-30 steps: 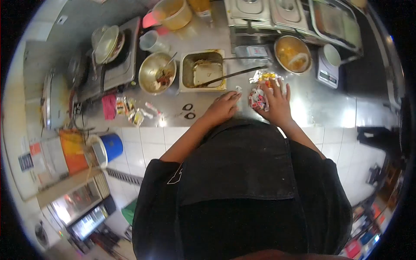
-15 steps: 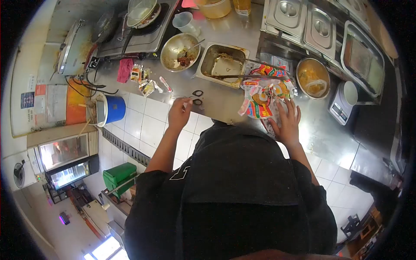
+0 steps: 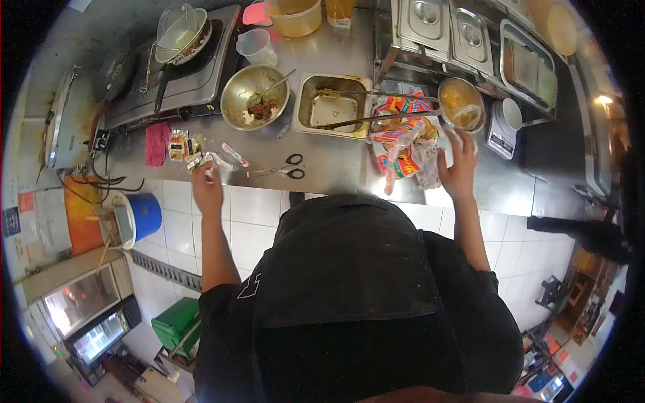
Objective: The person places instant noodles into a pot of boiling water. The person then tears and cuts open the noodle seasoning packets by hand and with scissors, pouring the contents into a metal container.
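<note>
My left hand [image 3: 207,193] is at the counter's front edge, fingers curled in against the small seasoning sachets [image 3: 195,161]; its fingertips partly cover the nearest one. Between my hands lie black-handled scissors [image 3: 294,173], with a torn strip of wrapper [image 3: 235,154] to their left. My right hand [image 3: 459,168] has its fingers spread beside the crumpled red and white noodle wrappers [image 3: 402,163], at their right edge, and holds nothing. Long metal tongs [image 3: 376,119] rest across the wrappers and a steel pan [image 3: 331,111].
A steel bowl [image 3: 235,101] holds food scraps and a whisk-like utensil. Another bowl [image 3: 461,91] with yellowish contents stands near a white scale [image 3: 501,142]. At the left are a pink cloth [image 3: 157,144] and a stove [image 3: 195,77]. A blue bucket [image 3: 149,216] sits below the counter.
My left hand has moved left from beside the scissors to the sachets. My right hand has come off the wrappers to their right side. The view has shifted a little.
</note>
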The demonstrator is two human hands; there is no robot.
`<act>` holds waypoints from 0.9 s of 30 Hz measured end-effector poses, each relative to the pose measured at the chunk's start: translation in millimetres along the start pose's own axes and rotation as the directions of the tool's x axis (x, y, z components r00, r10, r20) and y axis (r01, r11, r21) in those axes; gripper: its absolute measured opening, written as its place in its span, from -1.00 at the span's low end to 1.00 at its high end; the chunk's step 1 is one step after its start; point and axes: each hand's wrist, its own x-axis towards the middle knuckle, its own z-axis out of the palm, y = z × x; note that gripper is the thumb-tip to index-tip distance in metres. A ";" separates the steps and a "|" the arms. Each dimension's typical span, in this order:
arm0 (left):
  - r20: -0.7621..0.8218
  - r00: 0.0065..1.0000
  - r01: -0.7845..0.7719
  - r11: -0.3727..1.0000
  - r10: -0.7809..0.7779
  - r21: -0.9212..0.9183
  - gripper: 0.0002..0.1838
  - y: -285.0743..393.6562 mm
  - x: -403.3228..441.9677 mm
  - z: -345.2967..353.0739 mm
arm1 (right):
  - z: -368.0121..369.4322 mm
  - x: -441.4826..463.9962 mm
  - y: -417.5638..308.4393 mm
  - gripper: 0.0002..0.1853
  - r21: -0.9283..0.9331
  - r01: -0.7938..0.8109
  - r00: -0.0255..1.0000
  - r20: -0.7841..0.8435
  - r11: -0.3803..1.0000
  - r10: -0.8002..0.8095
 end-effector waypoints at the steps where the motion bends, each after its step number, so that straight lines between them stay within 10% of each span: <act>1: -0.013 0.999 0.035 0.999 -0.035 -0.037 -0.79 -23.0 8.3 -6.9 | 0.4 1.1 -8.3 -0.56 -0.040 0.065 0.987 -0.143 0.997 -0.070; 8: -0.115 0.991 -0.075 0.991 0.062 -0.112 -0.59 -161.1 49.6 -9.2 | 34.3 -33.7 -88.3 -0.78 -0.012 0.160 0.958 -0.238 0.987 -0.158; 12: 0.245 0.969 -0.032 0.977 -0.021 0.213 -0.23 -154.9 52.5 -20.6 | 24.0 -21.8 -137.7 -0.74 -0.146 -0.101 0.886 -0.463 0.984 0.022; 27: 0.397 0.913 0.118 0.993 -0.099 -0.024 -0.70 -156.9 71.8 -0.5 | 38.3 2.2 -274.3 -0.81 0.109 0.128 0.975 -0.194 0.986 -0.105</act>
